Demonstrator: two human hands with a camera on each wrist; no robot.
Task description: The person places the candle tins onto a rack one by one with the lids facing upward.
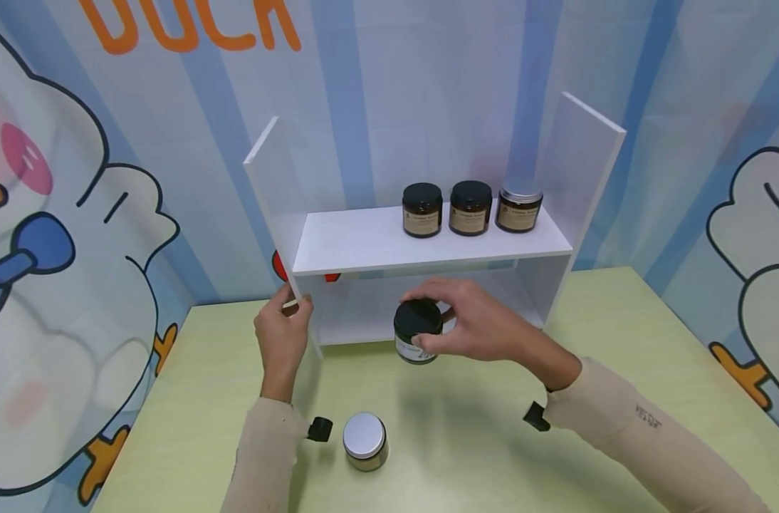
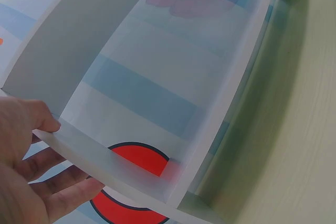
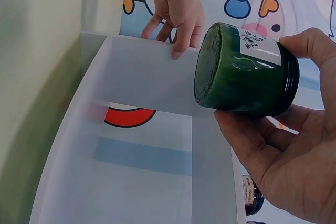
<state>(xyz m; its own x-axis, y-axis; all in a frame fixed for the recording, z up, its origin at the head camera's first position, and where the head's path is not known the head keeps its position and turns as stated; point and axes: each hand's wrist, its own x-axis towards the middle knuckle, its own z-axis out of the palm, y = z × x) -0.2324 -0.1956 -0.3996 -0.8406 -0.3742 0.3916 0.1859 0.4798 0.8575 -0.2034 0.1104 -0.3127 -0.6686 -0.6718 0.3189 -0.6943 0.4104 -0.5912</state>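
My right hand [image 1: 469,320] grips a green glass jar [image 3: 244,69] with a black lid and a white label, held up in front of the shelf's lower level. With thumb and fingers on either face, my left hand [image 1: 283,335] pinches the left side panel of the white shelf [image 1: 364,239]. In the left wrist view the thumb lies inside the panel and the other fingers outside. On the upper board, toward the right, stand two black-lidded jars [image 1: 422,210] [image 1: 471,208] and a silver-lidded jar [image 1: 520,205], all with tan labels.
Another silver-lidded jar [image 1: 365,442] stands on the pale yellow-green table [image 1: 466,442], near the left sleeve. Behind the shelf hangs a blue striped curtain [image 1: 402,92] with cartoon ducks. The right side panel [image 1: 582,164] rises above the upper board.
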